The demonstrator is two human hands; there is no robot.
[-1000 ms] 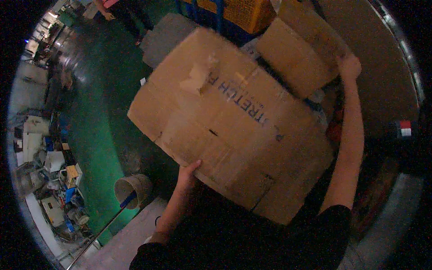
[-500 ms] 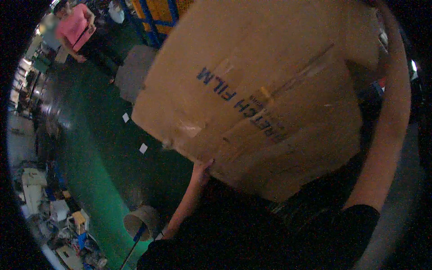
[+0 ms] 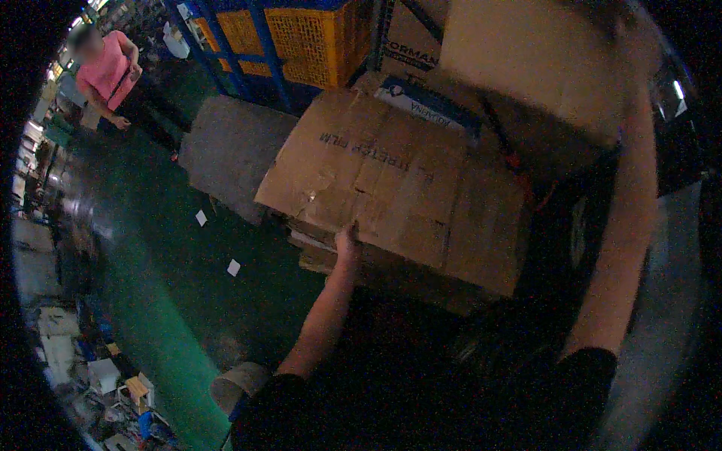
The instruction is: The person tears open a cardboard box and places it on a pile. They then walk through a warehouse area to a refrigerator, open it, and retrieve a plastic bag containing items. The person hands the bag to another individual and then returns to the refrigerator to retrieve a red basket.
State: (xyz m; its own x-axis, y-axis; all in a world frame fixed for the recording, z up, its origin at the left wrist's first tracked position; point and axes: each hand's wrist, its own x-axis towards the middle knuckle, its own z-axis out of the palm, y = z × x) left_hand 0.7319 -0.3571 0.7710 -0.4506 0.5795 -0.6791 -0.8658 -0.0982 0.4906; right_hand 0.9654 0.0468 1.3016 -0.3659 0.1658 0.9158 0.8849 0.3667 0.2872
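A large brown cardboard sheet (image 3: 391, 177) with dark printing lies in front of me, over other flattened cardboard (image 3: 320, 254). My left hand (image 3: 348, 239) is closed on its near edge, thumb on top and the other fingers hidden below. At the upper right a plain cardboard panel (image 3: 530, 64), smeared by motion, stands raised above the sheet. My right hand (image 3: 635, 45) is lifted to that panel's right side; its fingers are too blurred to read. Whether the panel and the sheet are one piece I cannot tell.
Behind the sheet stand yellow crates (image 3: 301, 45) in a blue metal frame (image 3: 263, 37). A grey board (image 3: 233, 146) lies to the left. A person in a pink top (image 3: 109, 68) stands far left. Paper scraps (image 3: 234, 267), a round tube (image 3: 235, 385) and clutter (image 3: 128, 395) are on the floor.
The printed cardboard has dropped down and away from me, uncovering the yellow crates and the plain panel. My left hand has moved forward with its edge; my right hand stays high.
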